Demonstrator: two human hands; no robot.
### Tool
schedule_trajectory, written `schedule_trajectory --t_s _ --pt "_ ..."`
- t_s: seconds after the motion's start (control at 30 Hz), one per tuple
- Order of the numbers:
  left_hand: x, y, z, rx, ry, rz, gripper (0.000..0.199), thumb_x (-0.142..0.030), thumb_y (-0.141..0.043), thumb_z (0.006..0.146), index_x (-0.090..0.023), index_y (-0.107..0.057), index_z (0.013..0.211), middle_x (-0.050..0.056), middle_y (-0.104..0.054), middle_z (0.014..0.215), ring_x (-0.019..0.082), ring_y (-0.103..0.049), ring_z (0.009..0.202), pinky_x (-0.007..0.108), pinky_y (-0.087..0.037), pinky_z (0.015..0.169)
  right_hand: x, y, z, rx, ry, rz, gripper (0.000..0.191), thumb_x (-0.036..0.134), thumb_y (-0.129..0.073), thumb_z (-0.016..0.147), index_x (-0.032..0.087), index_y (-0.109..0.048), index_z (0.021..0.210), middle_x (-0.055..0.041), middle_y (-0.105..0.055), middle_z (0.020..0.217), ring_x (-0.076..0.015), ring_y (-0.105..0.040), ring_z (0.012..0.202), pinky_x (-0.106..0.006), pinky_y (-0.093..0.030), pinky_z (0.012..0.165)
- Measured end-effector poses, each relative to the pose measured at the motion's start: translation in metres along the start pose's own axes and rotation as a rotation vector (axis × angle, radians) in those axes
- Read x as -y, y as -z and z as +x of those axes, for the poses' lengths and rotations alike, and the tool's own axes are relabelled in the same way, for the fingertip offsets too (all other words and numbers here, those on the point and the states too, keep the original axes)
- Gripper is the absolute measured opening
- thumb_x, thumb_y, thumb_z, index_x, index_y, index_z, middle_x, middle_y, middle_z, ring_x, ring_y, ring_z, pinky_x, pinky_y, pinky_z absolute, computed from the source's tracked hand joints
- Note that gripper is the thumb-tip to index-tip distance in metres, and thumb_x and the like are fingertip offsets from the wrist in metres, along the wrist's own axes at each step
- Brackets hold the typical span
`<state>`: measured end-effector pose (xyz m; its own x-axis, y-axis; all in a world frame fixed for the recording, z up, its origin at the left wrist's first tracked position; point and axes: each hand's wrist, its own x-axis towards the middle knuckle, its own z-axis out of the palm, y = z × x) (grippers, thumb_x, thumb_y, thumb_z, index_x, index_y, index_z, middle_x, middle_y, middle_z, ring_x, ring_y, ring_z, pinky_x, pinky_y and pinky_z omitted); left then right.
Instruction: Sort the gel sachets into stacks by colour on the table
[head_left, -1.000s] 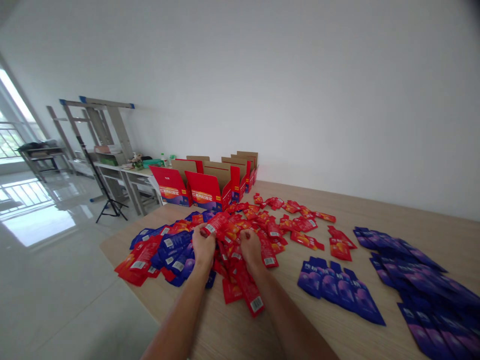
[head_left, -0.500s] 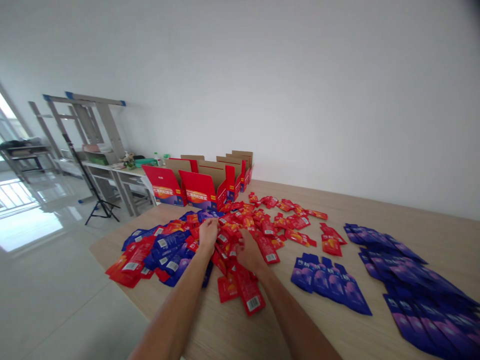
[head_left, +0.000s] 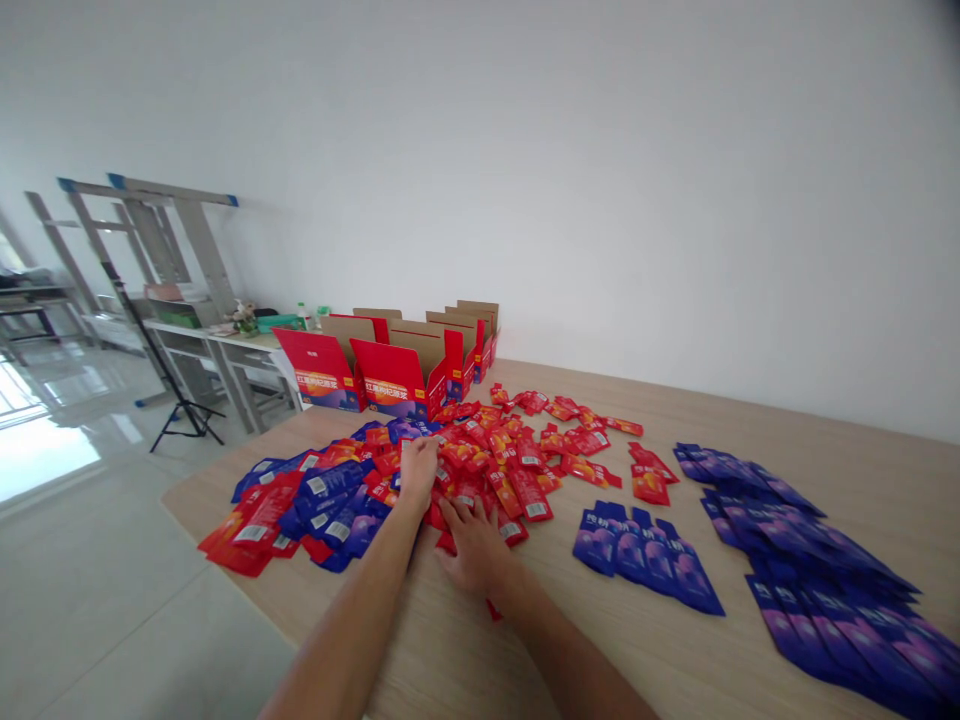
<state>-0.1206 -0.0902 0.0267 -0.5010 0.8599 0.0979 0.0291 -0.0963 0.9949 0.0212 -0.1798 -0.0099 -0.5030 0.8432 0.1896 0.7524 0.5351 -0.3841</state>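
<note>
Red sachets (head_left: 517, 465) are heaped loosely on the wooden worktop (head_left: 750, 420), directly under and just beyond both hands, with blue sachets (head_left: 330, 495) mixed in on the far side of the left hand. The right hand (head_left: 474, 548) is laid flat, fingers spread, on top of a few red sachets at the near edge of the heap; nothing is pinched by it. The left hand (head_left: 418, 468) rests further in, palm down on the pile with fingers loosely curled; whether a sachet is gripped beneath it cannot be told.

By the look of them, the sachets are judged to be thin, flat foil pouches: light, pliable rather than stiff, and glossy enough to slide over one another when pressed from above. A single one is probably best lifted by an edge or a corner, between thumb and fingertip, since a flat press is likely only to push it along the wood. Several could be gathered by sweeping them together and closing the fingers round the stack. Little fragility is expected, though a sharp crease might mark the foil.

To the right of the right hand, a fanned row of purple sachets (head_left: 649, 560) is laid out, and well beyond it a longer purple row (head_left: 817, 560). Past the left hand, open red cartons (head_left: 394, 375) stand at the far end.
</note>
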Motion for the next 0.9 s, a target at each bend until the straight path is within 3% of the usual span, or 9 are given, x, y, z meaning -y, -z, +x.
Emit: schedule_trajectory --t_s 0.07,0.13,0.23,0.33,0.47,0.57,0.7,0.8,0.9 --pt "0.001 -0.003 -0.005 0.022 -0.009 0.041 0.028 -0.038 -0.051 0.078 -0.014 -0.065 0.084 0.003 -0.065 0.074 0.015 -0.061 0.067 0.028 -0.051 0.064 0.0 -0.004 0.004 -0.067 -0.042 -0.071 0.058 0.027 -0.058 0.087 0.026 -0.042 0.143 -0.0135 -0.053 0.141 -0.0364 -0.044 0.131 -0.063 -0.029 0.108" --pt "0.001 -0.001 -0.009 0.062 -0.034 0.102 0.027 -0.034 -0.051 0.079 -0.015 -0.067 0.086 0.004 -0.067 0.078 0.016 -0.063 0.071 0.029 -0.052 0.068 -0.001 -0.007 0.008 -0.097 -0.059 -0.12 0.048 0.015 -0.048 0.09 0.024 -0.049 0.137 -0.0124 -0.058 0.135 -0.0312 -0.049 0.127 -0.055 -0.035 0.107" --pt "0.0 0.015 -0.011 0.143 -0.091 0.214 0.026 -0.017 -0.053 0.073 -0.016 -0.071 0.091 0.006 -0.071 0.09 0.019 -0.065 0.088 0.032 -0.051 0.085 -0.008 -0.006 0.014 -0.113 -0.043 -0.095 0.05 0.006 -0.039 0.089 0.022 -0.052 0.134 -0.0112 -0.059 0.134 -0.0262 -0.052 0.125 -0.046 -0.04 0.105" --pt "-0.004 0.037 -0.015 0.197 -0.137 0.331 0.044 -0.002 -0.053 0.061 -0.018 -0.072 0.098 0.008 -0.071 0.105 0.022 -0.06 0.108 0.035 -0.041 0.103 -0.019 0.002 0.021 -0.18 -0.045 0.03 0.056 0.001 -0.038 0.084 0.019 -0.05 0.136 -0.011 -0.056 0.138 -0.0223 -0.052 0.127 -0.039 -0.041 0.106" --pt "-0.007 0.049 -0.026 0.225 -0.312 0.843 0.08 0.001 -0.055 0.058 -0.024 -0.055 0.134 0.009 -0.05 0.144 0.03 -0.038 0.135 0.045 -0.029 0.113 -0.037 0.018 0.032 -0.337 0.011 0.243 0.063 -0.003 -0.039 0.074 0.018 -0.054 0.132 -0.0085 -0.061 0.132 -0.0189 -0.056 0.122 -0.034 -0.043 0.106" --pt "-0.006 0.039 -0.032 0.225 -0.323 1.036 0.09 -0.007 -0.059 0.067 -0.03 -0.033 0.15 0.012 -0.039 0.151 0.036 -0.034 0.137 0.052 -0.032 0.109 -0.051 0.026 0.044 -0.47 0.006 0.335 0.06 -0.001 -0.042 0.071 0.017 -0.059 0.125 -0.0092 -0.065 0.125 -0.02 -0.06 0.117 -0.036 -0.043 0.106" --pt "-0.003 0.015 -0.03 0.252 -0.361 0.92 0.088 -0.021 -0.059 0.079 -0.026 -0.015 0.155 0.015 -0.038 0.149 0.033 -0.039 0.136 0.047 -0.034 0.109 -0.067 0.033 0.063 -0.602 -0.011 0.397 0.046 0.007 -0.046 0.076 0.018 -0.065 0.117 -0.0092 -0.069 0.118 -0.0211 -0.064 0.11 -0.037 -0.048 0.101" --pt "0.001 -0.001 -0.022 0.29 -0.433 0.763 0.085 -0.021 -0.054 0.083 -0.02 -0.01 0.156 0.016 -0.036 0.149 0.028 -0.039 0.138 0.041 -0.034 0.111 -0.079 0.037 0.076 -0.68 0.011 0.414 0.042 0.012 -0.049 0.077 0.018 -0.066 0.115 -0.0102 -0.068 0.118 -0.0225 -0.063 0.112 -0.04 -0.047 0.103" --pt "0.005 -0.011 -0.015 0.323 -0.444 0.755 0.083 -0.024 -0.055 0.084 -0.019 -0.013 0.155 0.017 -0.03 0.154 0.028 -0.032 0.142 0.04 -0.033 0.113 -0.09 0.04 0.088 -0.715 0.0 0.39 0.048 0.014 -0.048 0.077 0.018 -0.064 0.121 -0.0112 -0.061 0.131 -0.0245 -0.054 0.125 -0.044 -0.041 0.109"
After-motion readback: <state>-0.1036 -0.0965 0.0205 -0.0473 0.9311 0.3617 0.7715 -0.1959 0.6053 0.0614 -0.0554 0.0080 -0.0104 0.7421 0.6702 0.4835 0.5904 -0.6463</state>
